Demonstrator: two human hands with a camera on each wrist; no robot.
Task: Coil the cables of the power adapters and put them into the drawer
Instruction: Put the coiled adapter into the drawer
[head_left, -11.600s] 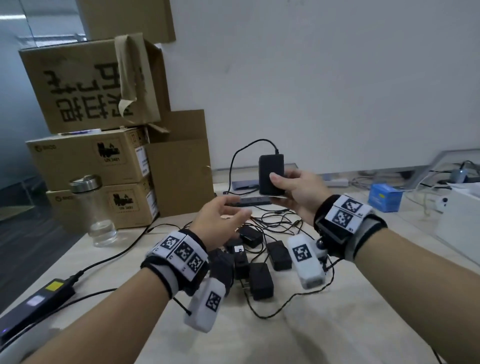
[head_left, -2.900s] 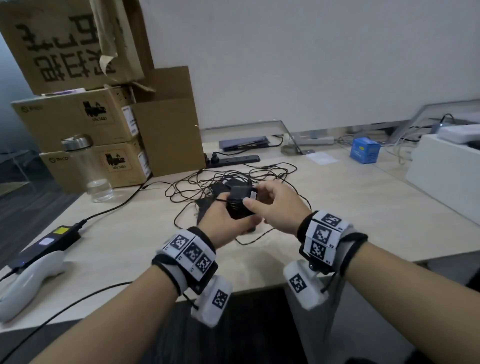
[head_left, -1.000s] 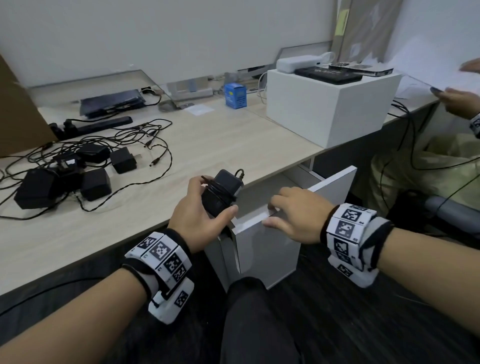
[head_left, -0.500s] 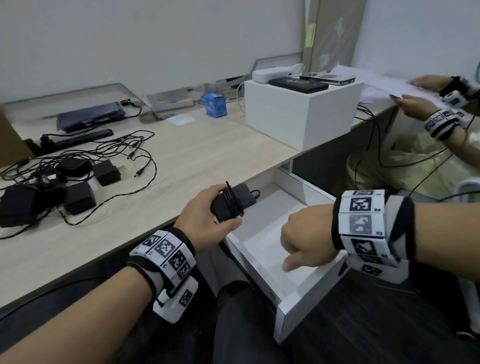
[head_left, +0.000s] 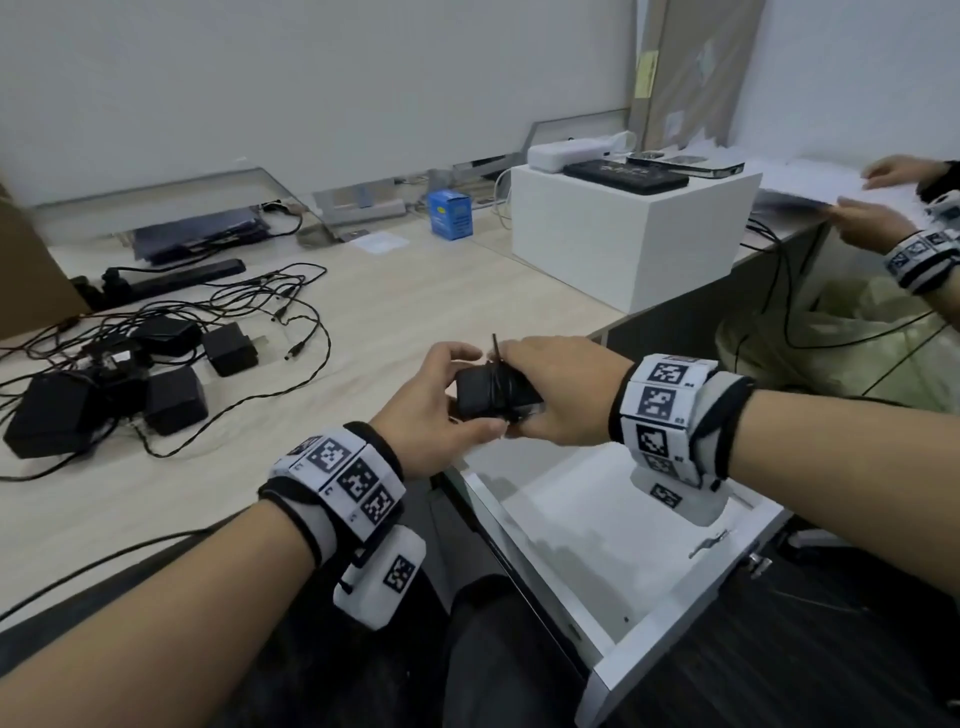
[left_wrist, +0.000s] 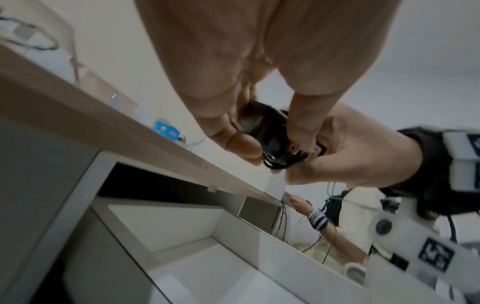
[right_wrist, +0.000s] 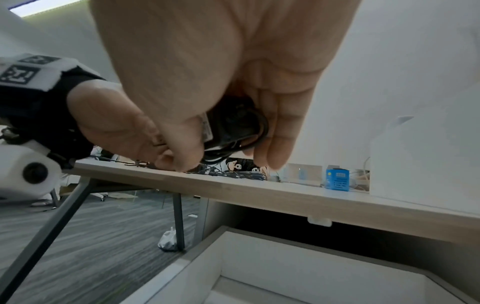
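A black power adapter (head_left: 491, 397) with its cable wound round it is held at the desk's front edge, above the open white drawer (head_left: 670, 618). My left hand (head_left: 434, 413) grips its left side and my right hand (head_left: 553, 402) grips its right side, fingers curled over it. The left wrist view has the adapter (left_wrist: 270, 139) between both hands, with the drawer (left_wrist: 197, 222) below showing nothing inside. In the right wrist view my fingers wrap the adapter (right_wrist: 233, 125). Several more adapters (head_left: 174, 400) with tangled cables lie on the desk at left.
A white box (head_left: 628, 244) with devices on top stands on the desk at right, a small blue box (head_left: 451, 214) behind it. A black power strip (head_left: 171, 278) lies at the back left. Another person's hands (head_left: 872, 226) handle papers at far right.
The drawer was pulled open by my right hand, which has now left its front and come up to grip the adapter together with my left hand.
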